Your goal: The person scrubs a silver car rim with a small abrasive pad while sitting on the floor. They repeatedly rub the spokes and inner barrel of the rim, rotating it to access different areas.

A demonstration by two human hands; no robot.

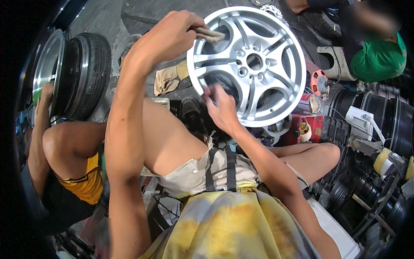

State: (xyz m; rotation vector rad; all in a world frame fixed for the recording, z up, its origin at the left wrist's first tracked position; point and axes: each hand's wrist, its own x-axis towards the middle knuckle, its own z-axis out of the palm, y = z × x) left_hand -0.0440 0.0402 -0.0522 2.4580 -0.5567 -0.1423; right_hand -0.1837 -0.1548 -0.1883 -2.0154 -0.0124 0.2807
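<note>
A silver alloy wheel rim (pixel 258 77) with paired spokes stands on edge in front of me, its face toward the camera. My left hand (pixel 172 34) is at the rim's upper left edge, fingers closed on a small folded tan abrasive pad (pixel 212 34) pressed against a spoke. My right hand (pixel 220 108) grips the rim's lower left edge, fingers curled over it near a dark gap between spokes. My knees and a stained yellow apron fill the lower middle.
A person in yellow shorts (pixel 82 181) sits at left, a hand on a tyred wheel (pixel 73 77). Another person in green (pixel 379 56) sits at top right. A tan rag (pixel 168 80) lies on the floor. Black rims (pixel 379 116) and red boxes (pixel 306 127) crowd the right.
</note>
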